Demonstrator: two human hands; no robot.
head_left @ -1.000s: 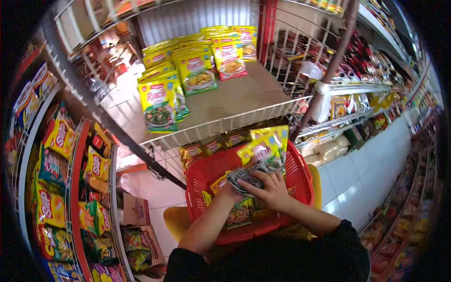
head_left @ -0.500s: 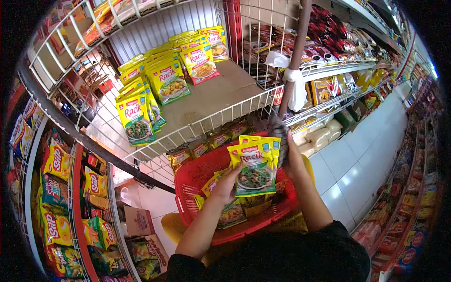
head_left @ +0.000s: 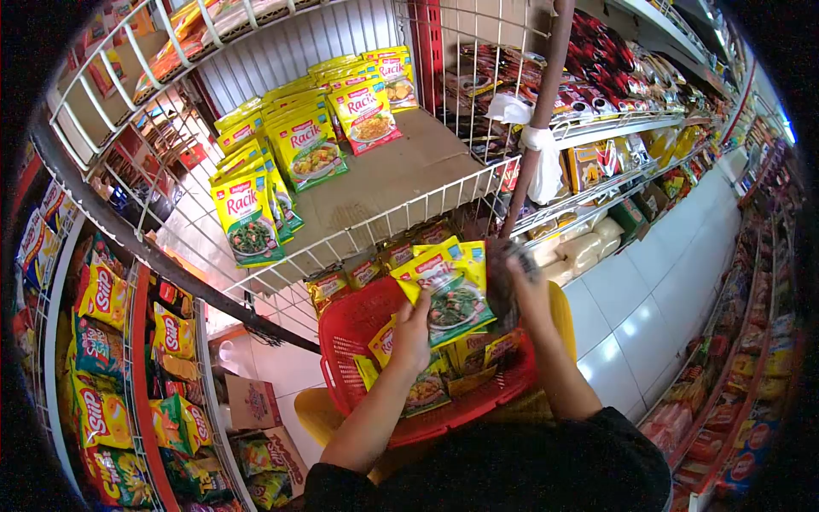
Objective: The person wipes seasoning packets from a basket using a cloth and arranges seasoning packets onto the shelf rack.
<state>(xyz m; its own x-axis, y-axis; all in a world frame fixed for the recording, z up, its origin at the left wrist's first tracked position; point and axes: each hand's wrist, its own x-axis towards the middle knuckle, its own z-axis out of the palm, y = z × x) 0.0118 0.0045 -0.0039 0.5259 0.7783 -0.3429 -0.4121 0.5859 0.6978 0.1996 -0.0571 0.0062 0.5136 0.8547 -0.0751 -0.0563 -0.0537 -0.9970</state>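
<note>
Yellow packets (head_left: pixel 448 300) are pinched by the left hand (head_left: pixel 412 338) above the red basket (head_left: pixel 345 326); a blurred dark cloth (head_left: pixel 502 286) is gripped by the right hand (head_left: pixel 531 300). Steady packet support seems called for.

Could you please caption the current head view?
Left hand holds Racik packets over a red basket; right hand holds a blurred dark item.

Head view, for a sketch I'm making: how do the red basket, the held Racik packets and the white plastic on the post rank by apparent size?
1. Red basket, clearly largest though partly covered
2. Racik packets in the left hand
3. White plastic on the post
</note>
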